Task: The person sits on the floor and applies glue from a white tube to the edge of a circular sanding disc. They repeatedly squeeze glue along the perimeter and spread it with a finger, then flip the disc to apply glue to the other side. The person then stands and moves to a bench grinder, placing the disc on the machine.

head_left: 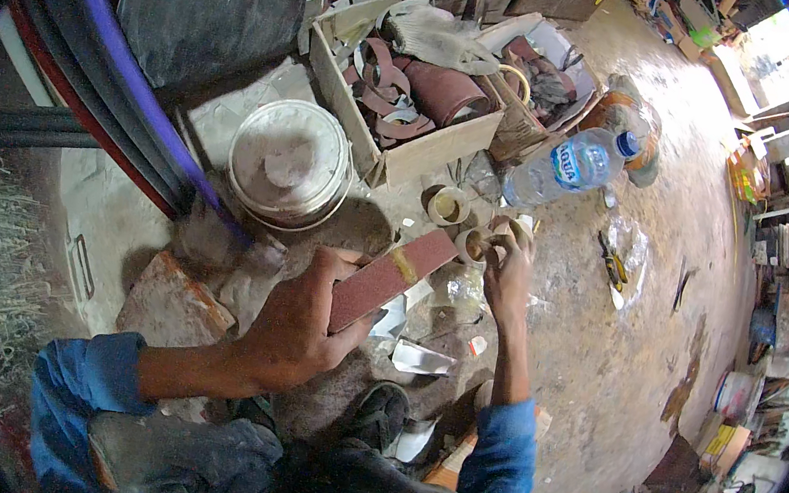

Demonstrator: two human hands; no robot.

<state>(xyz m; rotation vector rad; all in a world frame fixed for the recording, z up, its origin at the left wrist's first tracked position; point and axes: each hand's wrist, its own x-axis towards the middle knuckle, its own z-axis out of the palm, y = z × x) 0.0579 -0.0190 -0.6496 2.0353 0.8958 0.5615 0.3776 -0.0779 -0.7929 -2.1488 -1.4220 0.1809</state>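
My left hand (308,310) is closed around a flat sanding block (388,285) faced with reddish-brown sandpaper. The block is tilted, with a yellowish smear across its upper face. My right hand (508,270) is pinched at the rim of a small cup (470,246), close to the block's far end. Its fingertips overlap the cup's opening, and whatever is between them is hidden. A second small cup (447,206) with a yellowish inside stands just beyond. Crumpled clear plastic (464,290) and white scraps (422,358) lie below the hands.
A lidded white bucket (289,160) stands at left, near a brick-like chunk (176,297). Beyond it, a wooden box (395,163) holds sandpaper rolls and a glove (440,37). A water bottle (571,170) and pliers (613,264) are at right. Blue and black tubes (141,68) curve at left.
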